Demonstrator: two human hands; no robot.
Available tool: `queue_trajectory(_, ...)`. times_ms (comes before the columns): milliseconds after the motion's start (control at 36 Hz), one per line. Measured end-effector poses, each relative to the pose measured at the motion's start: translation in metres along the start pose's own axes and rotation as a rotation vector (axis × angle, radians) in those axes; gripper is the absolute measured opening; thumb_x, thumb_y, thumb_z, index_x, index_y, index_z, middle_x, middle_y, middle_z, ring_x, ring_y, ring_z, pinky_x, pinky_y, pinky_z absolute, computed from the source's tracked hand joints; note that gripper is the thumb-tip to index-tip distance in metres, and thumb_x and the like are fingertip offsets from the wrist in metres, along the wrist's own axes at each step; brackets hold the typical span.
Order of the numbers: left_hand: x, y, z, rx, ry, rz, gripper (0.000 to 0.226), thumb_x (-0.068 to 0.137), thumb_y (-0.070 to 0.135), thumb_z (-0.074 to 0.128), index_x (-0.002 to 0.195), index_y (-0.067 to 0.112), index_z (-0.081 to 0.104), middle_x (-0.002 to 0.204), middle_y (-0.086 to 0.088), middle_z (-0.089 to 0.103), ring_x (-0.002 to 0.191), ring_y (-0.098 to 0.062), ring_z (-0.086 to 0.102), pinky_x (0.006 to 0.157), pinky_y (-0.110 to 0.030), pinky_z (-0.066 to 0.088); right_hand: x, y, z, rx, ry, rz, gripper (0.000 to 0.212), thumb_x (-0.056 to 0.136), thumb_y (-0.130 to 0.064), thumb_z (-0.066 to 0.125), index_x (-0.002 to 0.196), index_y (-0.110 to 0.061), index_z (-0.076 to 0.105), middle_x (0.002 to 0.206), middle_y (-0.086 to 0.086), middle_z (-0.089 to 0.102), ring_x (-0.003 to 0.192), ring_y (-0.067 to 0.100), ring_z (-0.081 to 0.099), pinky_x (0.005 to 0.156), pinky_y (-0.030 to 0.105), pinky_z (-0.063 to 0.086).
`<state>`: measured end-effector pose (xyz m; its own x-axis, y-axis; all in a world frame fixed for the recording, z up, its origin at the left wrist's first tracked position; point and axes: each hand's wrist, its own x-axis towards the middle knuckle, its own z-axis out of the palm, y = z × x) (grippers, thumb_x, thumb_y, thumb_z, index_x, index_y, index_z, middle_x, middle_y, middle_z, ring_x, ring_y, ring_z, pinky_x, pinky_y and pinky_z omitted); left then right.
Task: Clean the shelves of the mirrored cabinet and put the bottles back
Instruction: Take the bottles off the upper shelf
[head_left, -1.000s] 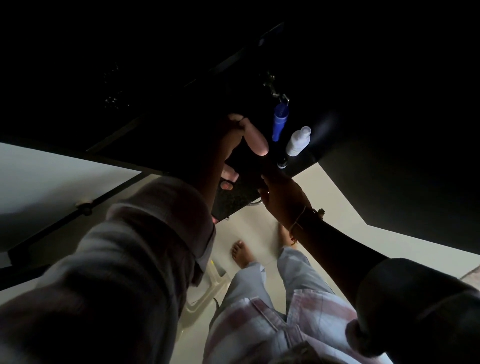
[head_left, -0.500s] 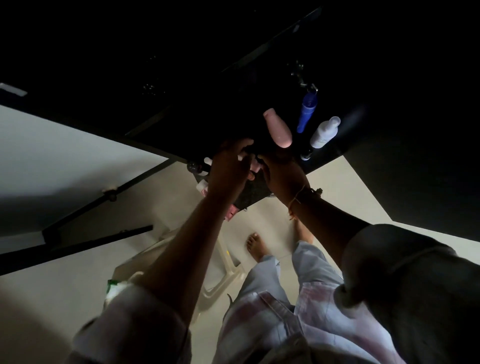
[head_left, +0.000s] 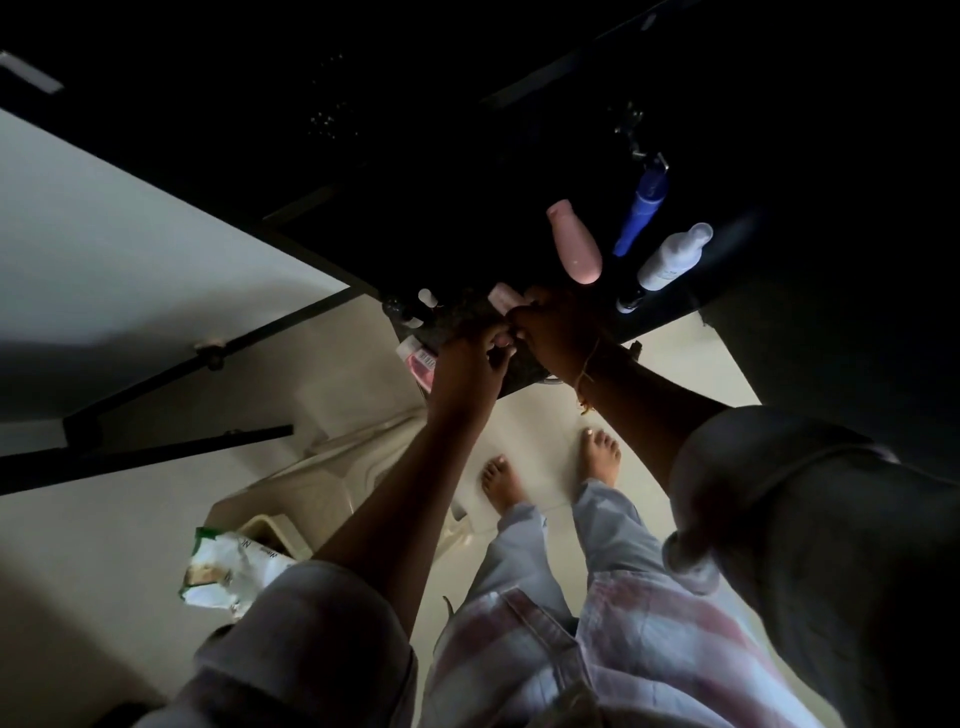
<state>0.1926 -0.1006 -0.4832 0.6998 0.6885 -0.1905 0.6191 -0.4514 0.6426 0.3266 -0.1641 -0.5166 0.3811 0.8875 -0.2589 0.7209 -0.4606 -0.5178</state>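
Now, pink bottle (head_left: 574, 244) released, left hand (head_left: 467, 366) and right hand (head_left: 553, 327) seemingly clamp small bottle (head_left: 501, 300).

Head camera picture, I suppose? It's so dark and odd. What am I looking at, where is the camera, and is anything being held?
There is no machine here. A person wears one camera on the head, looking down, so you see their own arms, trousers and bare feet. The left hand and the right hand meet at the edge of a dark counter. Just beyond them are a pink bottle, a blue tube and a white bottle. The right hand's fingers curl round a small pale thing. It is too dim to name it, or to tell whether the left hand holds it too. A crumpled packet lies lower left.
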Motion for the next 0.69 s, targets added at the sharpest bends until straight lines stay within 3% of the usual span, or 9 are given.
queue_trajectory(56,0.0,0.002,0.001,0.002,0.012,-0.007,0.012,0.088,0.012,0.067,0.099,0.011,0.071,0.095,0.0,0.074,0.09,-0.014,0.069,0.078,-0.034,0.057,0.0,0.001,0.001,-0.009,0.044,0.067,0.033,0.085,-0.053,0.042,0.087,-0.026,0.061,0.081,-0.006,0.056,0.069,0.007,0.051,0.06,0.015,0.034)
queue_trajectory(111,0.001,0.005,0.002,0.001,0.035,-0.002,0.014,0.09,0.016,0.066,0.102,0.009,0.07,0.098,-0.001,0.074,0.092,-0.014,0.069,0.08,-0.029,0.056,-0.005,0.006,0.005,-0.038,0.038,0.065,0.055,0.086,-0.056,0.024,0.109,-0.023,0.062,0.092,-0.003,0.055,0.077,0.006,0.044,0.059,0.01,0.027)
queue_trajectory(139,0.002,0.007,0.002,-0.015,0.036,-0.01,0.017,0.091,0.017,0.065,0.104,0.008,0.07,0.1,-0.002,0.074,0.094,-0.014,0.069,0.081,-0.027,0.055,-0.009,0.009,0.004,-0.021,0.045,0.118,0.055,0.09,-0.053,0.022,0.116,-0.022,0.06,0.098,0.0,0.058,0.082,0.009,0.045,0.061,0.011,0.024)
queue_trajectory(222,0.008,0.013,0.008,-0.045,0.016,-0.024,0.019,0.092,0.019,0.064,0.107,0.009,0.069,0.103,-0.003,0.073,0.096,-0.014,0.068,0.083,-0.026,0.054,-0.023,0.021,0.006,-0.097,0.111,0.137,0.057,0.094,-0.059,0.024,0.119,-0.022,0.059,0.104,-0.005,0.06,0.091,0.011,0.052,0.07,0.007,0.032)
queue_trajectory(278,0.014,0.02,0.011,-0.044,0.002,-0.021,0.018,0.093,0.02,0.062,0.107,0.011,0.069,0.103,-0.001,0.074,0.096,-0.013,0.069,0.084,-0.026,0.054,-0.034,0.025,0.005,-0.105,0.142,0.204,0.064,0.087,-0.074,0.027,0.115,-0.026,0.06,0.106,-0.008,0.062,0.096,0.012,0.057,0.081,0.016,0.043)
queue_trajectory(306,0.016,0.025,0.013,-0.042,0.002,-0.021,0.018,0.093,0.02,0.062,0.108,0.011,0.068,0.104,-0.001,0.074,0.096,-0.013,0.069,0.084,-0.025,0.053,-0.039,0.026,0.001,-0.1,0.166,0.25,0.058,0.088,-0.07,0.032,0.117,-0.028,0.059,0.108,-0.006,0.061,0.098,0.016,0.058,0.081,0.021,0.045)
queue_trajectory(361,0.022,0.033,0.015,-0.033,0.002,-0.03,0.019,0.093,0.02,0.062,0.109,0.012,0.068,0.105,-0.003,0.073,0.096,-0.015,0.068,0.083,-0.027,0.052,-0.053,0.025,-0.006,-0.172,0.236,0.212,0.038,0.095,-0.043,0.046,0.129,-0.027,0.052,0.114,0.003,0.059,0.095,0.029,0.058,0.071,0.033,0.048)
queue_trajectory(417,0.027,0.04,0.019,-0.009,0.006,-0.032,0.018,0.094,0.022,0.061,0.108,0.013,0.068,0.105,-0.002,0.072,0.096,-0.015,0.067,0.08,-0.025,0.05,-0.06,0.028,-0.014,-0.262,0.269,0.155,0.043,0.092,-0.023,0.054,0.134,-0.025,0.049,0.115,0.011,0.058,0.086,0.037,0.059,0.059,0.037,0.05)
queue_trajectory(694,0.047,0.051,0.041,0.031,-0.037,-0.048,0.022,0.095,0.023,0.057,0.113,0.014,0.064,0.107,-0.004,0.071,0.098,-0.02,0.068,0.085,-0.033,0.053,-0.064,0.024,-0.033,-0.422,0.103,0.176,0.035,0.089,-0.016,0.046,0.122,-0.021,0.055,0.131,0.006,0.046,0.088,0.032,0.054,0.047,0.031,0.036)
